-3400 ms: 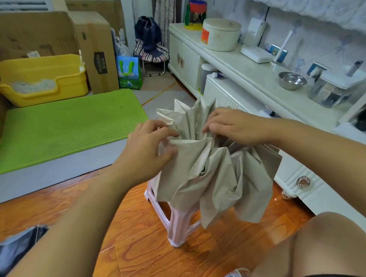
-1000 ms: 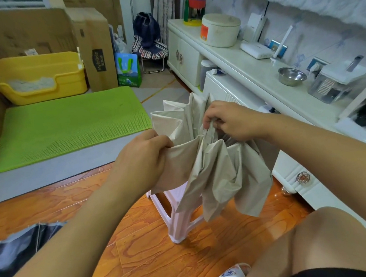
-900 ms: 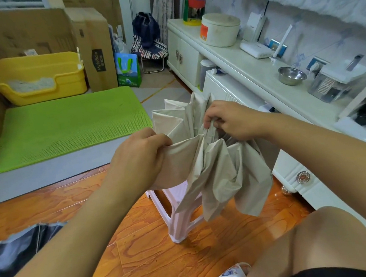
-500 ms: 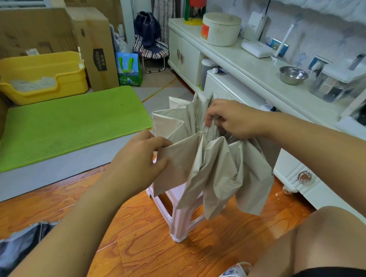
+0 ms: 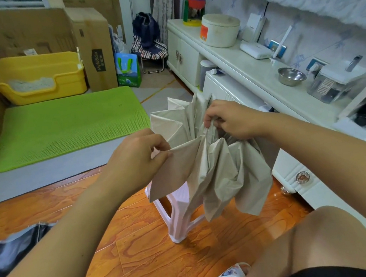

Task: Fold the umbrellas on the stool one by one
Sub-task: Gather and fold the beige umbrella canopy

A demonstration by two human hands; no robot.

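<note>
A green mat (image 5: 69, 124) is spread on the floor. Behind the mat a yellow tray (image 5: 37, 77) is set, with cardboard boxes (image 5: 95, 48) just to its right. Right of the mat, a white cabinet (image 5: 233, 66) is seen along the wall; on it a round tub (image 5: 219, 29) and a steel bowl (image 5: 291, 76) are placed well apart. Near the mat's front, wood flooring (image 5: 143, 242) is laid.
</note>
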